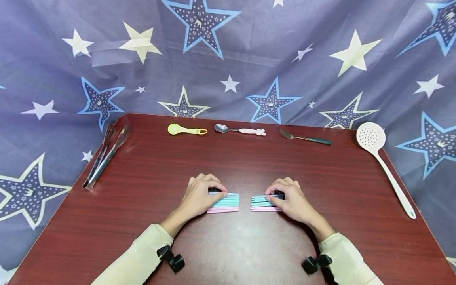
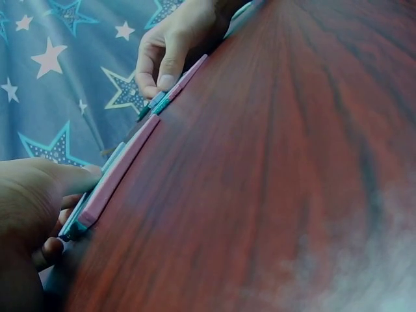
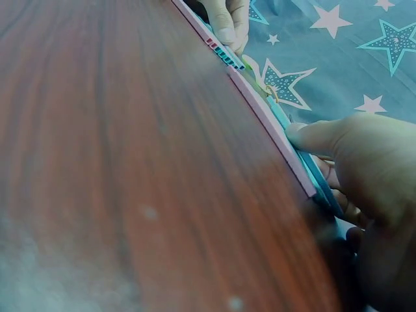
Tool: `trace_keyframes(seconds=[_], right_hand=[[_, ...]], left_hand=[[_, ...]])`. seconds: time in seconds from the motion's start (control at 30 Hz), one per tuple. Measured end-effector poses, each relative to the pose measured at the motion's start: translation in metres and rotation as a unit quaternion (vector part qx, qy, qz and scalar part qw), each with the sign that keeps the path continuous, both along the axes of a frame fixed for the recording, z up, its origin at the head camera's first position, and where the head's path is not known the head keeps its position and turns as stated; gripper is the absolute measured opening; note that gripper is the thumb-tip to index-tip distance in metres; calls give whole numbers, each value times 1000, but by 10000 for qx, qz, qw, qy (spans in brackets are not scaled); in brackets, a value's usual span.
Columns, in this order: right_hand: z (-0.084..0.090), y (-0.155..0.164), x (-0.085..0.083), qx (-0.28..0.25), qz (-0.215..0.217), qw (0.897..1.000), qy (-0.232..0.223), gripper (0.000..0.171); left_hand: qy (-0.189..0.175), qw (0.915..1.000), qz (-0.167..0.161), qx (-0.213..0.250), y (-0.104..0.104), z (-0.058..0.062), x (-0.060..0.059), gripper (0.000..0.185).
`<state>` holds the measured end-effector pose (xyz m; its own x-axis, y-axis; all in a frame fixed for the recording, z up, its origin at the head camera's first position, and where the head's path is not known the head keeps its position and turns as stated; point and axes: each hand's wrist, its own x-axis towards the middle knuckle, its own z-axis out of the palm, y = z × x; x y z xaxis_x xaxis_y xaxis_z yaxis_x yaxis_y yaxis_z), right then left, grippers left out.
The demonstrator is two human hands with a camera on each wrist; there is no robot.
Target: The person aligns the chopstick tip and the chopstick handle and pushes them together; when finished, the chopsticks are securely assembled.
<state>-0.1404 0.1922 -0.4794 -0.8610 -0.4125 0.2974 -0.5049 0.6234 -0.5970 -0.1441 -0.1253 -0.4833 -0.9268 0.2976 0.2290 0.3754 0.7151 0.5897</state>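
Left hand [image 1: 201, 196] fingers curled over left bundle of sticks [image 1: 224, 203], thumb and fingertips pinching its top edge; right hand [image 1: 288, 198] likewise curled, pinching right bundle of sticks [image 1: 261, 202]; bundles pink and blue, flat on table [image 1: 228, 245], near its middle, small gap between them; behind bundles, along table's far edge: green spoon [image 1: 186, 129], metal spoon [image 1: 239, 129], fork [image 1: 305, 137]; tongs [image 1: 105, 156] at left edge; white skimmer [image 1: 384, 166] at right edge.

Cream long sleeves [image 1: 142, 253], black wrist cam mounts [image 1: 171, 257].
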Motion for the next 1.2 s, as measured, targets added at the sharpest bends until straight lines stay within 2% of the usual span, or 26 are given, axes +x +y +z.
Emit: trace_keyframes(seconds=[0.43, 0.67, 0.93, 1.1, 1.2], right_hand=[[-1, 2, 1, -28, -44, 10000, 48, 15], [4, 3, -1, -209, 6, 9993, -312, 13], [17, -1, -11, -506, 37, 9983, -292, 11], [25, -9, -16, -689, 76, 9970, -333, 10], [29, -13, -19, -849, 95, 9960, -279, 10]], left_hand=[[-44, 9995, 46, 298, 3, 1, 1, 4], [37, 9969, 280, 737, 1, 3, 0, 8], [494, 9948, 13, 886, 4, 13, -6, 8], [504, 9921, -231, 1122, 11, 23, -9, 6], [502, 9915, -267, 1166, 15, 28, -12, 6]])
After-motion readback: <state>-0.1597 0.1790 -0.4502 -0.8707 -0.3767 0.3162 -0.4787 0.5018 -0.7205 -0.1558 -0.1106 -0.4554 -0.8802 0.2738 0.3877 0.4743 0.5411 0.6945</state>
